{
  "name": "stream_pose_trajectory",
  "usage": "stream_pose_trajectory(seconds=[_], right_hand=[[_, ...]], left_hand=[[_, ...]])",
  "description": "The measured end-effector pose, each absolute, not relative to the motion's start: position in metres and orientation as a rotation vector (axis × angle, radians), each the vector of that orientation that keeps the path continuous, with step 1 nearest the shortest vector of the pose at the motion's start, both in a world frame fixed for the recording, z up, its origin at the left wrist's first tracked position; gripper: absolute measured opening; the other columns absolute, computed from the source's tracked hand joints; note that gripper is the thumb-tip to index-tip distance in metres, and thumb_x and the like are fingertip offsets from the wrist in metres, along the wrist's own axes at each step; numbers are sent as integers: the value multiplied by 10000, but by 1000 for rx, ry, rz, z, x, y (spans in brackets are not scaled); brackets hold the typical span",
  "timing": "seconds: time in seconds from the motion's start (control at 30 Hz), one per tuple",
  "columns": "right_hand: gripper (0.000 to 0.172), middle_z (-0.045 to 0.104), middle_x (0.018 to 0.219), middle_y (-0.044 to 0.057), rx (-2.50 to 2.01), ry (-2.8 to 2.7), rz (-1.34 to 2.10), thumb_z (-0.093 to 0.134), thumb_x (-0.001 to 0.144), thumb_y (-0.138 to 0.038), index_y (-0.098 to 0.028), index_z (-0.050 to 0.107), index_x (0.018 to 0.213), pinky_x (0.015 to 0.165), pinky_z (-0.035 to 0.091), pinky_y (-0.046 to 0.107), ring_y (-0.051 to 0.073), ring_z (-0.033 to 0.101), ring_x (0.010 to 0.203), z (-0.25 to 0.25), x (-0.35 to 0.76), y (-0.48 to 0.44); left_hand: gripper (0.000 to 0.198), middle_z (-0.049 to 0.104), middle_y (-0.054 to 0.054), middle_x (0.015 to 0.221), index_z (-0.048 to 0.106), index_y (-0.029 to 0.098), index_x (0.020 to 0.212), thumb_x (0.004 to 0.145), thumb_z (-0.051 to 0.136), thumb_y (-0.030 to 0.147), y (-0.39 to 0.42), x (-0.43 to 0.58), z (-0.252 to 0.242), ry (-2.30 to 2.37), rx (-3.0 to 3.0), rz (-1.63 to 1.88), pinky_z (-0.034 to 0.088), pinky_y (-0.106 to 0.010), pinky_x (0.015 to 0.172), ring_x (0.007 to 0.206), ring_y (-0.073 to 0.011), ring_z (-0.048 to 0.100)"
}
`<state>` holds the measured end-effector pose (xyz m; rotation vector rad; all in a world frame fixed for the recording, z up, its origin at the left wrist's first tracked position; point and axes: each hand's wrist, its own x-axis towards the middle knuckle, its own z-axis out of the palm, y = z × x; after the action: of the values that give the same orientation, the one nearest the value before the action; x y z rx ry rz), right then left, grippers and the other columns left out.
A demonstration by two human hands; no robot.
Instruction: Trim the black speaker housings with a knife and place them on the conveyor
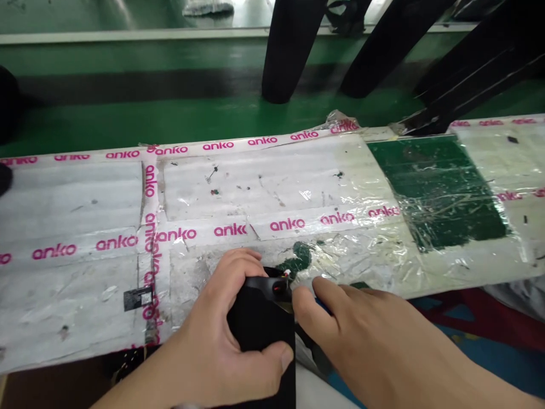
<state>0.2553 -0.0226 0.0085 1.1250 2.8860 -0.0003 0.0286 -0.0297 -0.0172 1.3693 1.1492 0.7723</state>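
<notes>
My left hand (225, 341) is wrapped around a long black housing (259, 318), thumb on its near face and fingers over its top end. A dark recess and a small white connector with coloured wires (286, 274) show at the housing's upper right corner. Close against that corner, my right hand (353, 329) is closed with its fingers curled. Bits of blue and black show between and below those fingers, apparently a handled tool, though its kind is hidden. The lower part of the housing runs out of view at the bottom.
A narrow bench (264, 193) covered with white sheeting and pink-lettered tape crosses the view. A small black label (137, 298) lies on its left part. Behind it runs a green conveyor surface (128, 119), with several black tubular parts (293, 51) at the upper right.
</notes>
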Motion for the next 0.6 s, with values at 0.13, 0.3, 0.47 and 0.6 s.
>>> stream_pose_trajectory(seconds=[0.13,0.3,0.47,0.6], right_hand=[[481,620,749,-43,963,2839,-269,614,669,-67,-265,486,1088,483,139,340,176,542,460,12,260,-7],[384,594,776,-29,1206,3042,-66,481,806,-34,-257,481,1119,521,296,380,183,506,514,27,282,-8],[395,631,806,-10,1184,3059,-38,473,847,-55,-229,497,1201,573,367,369,197,585,596,20,271,-26],[460,638,848,3,1269,3059,-1,502,825,-71,-235,510,1255,626,341,389,223,557,641,0,258,-35]], left_hand=[[433,604,-16,1164,577,304,1084,708,743,168,-29,27,-16,1170,1382,748,580,-384,879,1217,-303,636],[378,584,14,1083,573,315,1038,724,733,179,-34,19,-21,1161,1317,783,532,-375,880,1146,-272,616],[439,582,-3,1152,577,320,1092,716,747,171,-36,17,-23,1157,1318,788,529,-379,863,1222,-301,603],[450,591,-6,1148,579,311,1098,709,749,161,-36,18,-23,1151,1332,798,530,-416,942,1225,-302,607]])
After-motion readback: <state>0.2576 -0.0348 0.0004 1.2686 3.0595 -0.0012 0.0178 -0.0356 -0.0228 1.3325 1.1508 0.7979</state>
